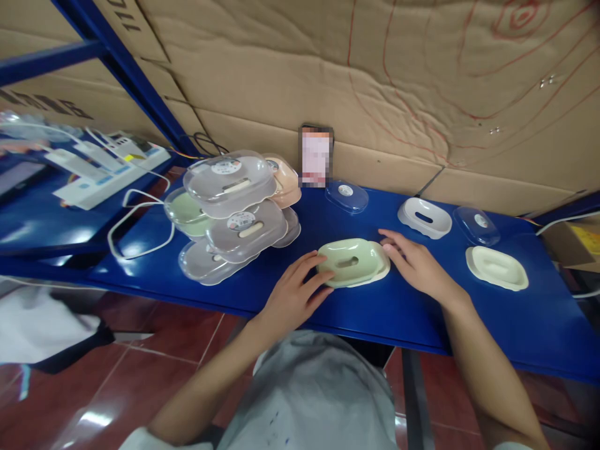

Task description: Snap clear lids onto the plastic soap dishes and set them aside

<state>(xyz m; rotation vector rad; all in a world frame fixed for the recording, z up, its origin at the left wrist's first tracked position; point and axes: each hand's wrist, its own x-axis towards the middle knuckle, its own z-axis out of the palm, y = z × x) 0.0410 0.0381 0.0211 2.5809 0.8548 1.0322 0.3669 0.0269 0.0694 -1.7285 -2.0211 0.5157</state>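
Note:
A pale green soap dish (pixel 344 261) with a slot in its bottom sits in front of me. It overlaps a cream piece (pixel 383 265) that shows beneath its right end. My left hand (pixel 304 281) grips the green dish by its left end, thumb at the near side and fingers over the rim. At the other end is my right hand (pixel 412 259), its index finger stretched out and its thumb close to the cream piece's edge; whether it touches is hard to tell. Beyond them lie a transparent lid (pixel 354 201) and a white soap dish (pixel 422 219).
Lidded soap dishes in grey, green and peach form a pile (pixel 239 219) at left. Another transparent lid (pixel 475 225) and a pale cream dish (pixel 497 269) are at right. A phone (pixel 316 156) leans on the cardboard (pixel 262 94). White cables and a power strip (pixel 112 175) occupy the far left.

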